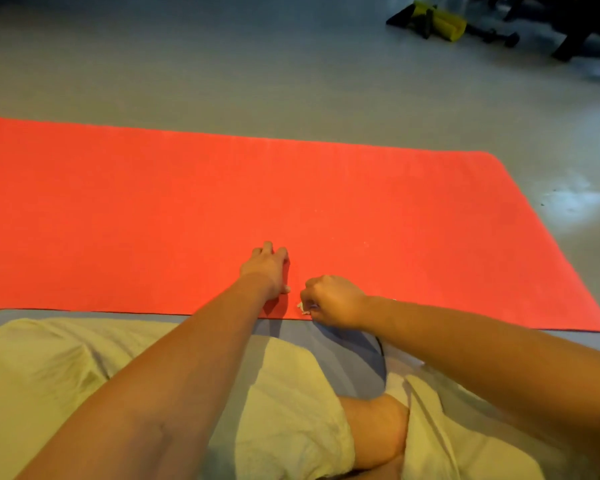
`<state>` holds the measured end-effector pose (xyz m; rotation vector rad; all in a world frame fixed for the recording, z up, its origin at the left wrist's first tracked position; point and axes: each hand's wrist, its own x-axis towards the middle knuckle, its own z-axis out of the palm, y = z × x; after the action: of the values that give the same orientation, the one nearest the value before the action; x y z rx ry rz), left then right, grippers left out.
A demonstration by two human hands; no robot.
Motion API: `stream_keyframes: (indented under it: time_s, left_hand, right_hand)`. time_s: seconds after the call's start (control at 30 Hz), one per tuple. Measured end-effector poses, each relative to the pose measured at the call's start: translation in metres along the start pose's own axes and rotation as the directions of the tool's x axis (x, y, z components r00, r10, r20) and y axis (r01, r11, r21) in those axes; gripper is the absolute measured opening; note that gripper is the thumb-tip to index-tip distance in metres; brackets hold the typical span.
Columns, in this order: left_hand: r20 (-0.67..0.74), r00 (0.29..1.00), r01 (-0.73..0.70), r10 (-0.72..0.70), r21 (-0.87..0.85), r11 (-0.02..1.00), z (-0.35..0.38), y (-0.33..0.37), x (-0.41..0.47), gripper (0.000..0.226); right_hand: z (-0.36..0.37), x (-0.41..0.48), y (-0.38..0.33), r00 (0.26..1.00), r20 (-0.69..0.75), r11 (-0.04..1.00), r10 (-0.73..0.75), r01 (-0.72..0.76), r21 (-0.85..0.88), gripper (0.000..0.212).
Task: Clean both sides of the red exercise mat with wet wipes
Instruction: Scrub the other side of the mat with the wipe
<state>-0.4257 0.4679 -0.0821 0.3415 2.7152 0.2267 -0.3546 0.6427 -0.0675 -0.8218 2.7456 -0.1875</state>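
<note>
One face of the red exercise mat (153,209) is exposed. The mat lies flat on the grey floor (222,71) and spans the middle of the frame from the left edge to the right side.

The wet wipe (302,307) is a small white wad at the near edge of the mat, lower centre of the frame. The right hand (333,301) holds it with fingers curled tightly round it and presses it onto the mat. The left hand (267,268) rests on the mat just beside it, fingers extended and spread, holding nothing. It probably steadies the mat.

Progress assessment:
- Wiping of the upward face is in hand, at the near edge.
- No wet trace is distinguishable, so the share already wiped cannot be determined.
- A few pale specks show on the mat to the right of the hands. That area probably needs a pass.
- Whether the hidden face is already cleaned cannot be determined. If not, a turn-over and a second wipe remain.

Pale yellow shorts (49,368) fill the lower frame. Dark and yellow equipment (444,22) lies on the floor at upper right, well apart.
</note>
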Motion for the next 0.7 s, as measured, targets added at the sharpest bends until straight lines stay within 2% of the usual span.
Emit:
stream_keyframes:
  time_s: [0.1,0.23,0.3,0.5,0.6,0.7]
  left_hand:
    - [-0.011,1.000,0.007,-0.007,0.011,1.000,0.001,0.000,0.003,0.081]
    - [-0.004,1.000,0.001,-0.001,0.062,0.998,-0.001,-0.001,0.005,0.098]
    - [0.029,1.000,0.003,-0.005,0.084,0.996,-0.004,0.000,0.006,0.099]
    - [0.072,0.997,0.015,-0.024,0.125,0.992,-0.012,0.002,0.013,0.094]
    - [0.058,0.998,0.013,-0.019,0.104,0.995,-0.012,0.002,0.017,0.091]
    - [0.036,0.999,0.010,-0.014,0.107,0.994,-0.011,0.001,0.019,0.085]
  right_hand:
    - [-0.002,0.009,0.003,0.992,-0.071,0.995,0.100,-0.100,0.003,0.018]
    - [0.000,0.021,0.003,0.953,-0.166,0.967,0.253,-0.247,0.057,0.018]
    - [0.004,0.018,0.000,0.960,-0.151,0.971,0.238,-0.232,0.051,0.018]
    - [0.017,-0.022,-0.002,0.997,-0.075,0.999,0.018,-0.016,0.033,0.017]
    - [0.010,-0.009,0.006,0.997,-0.070,0.999,0.037,-0.036,0.020,0.016]
    - [-0.002,0.024,0.021,0.976,-0.152,0.988,0.156,-0.156,0.010,0.017]
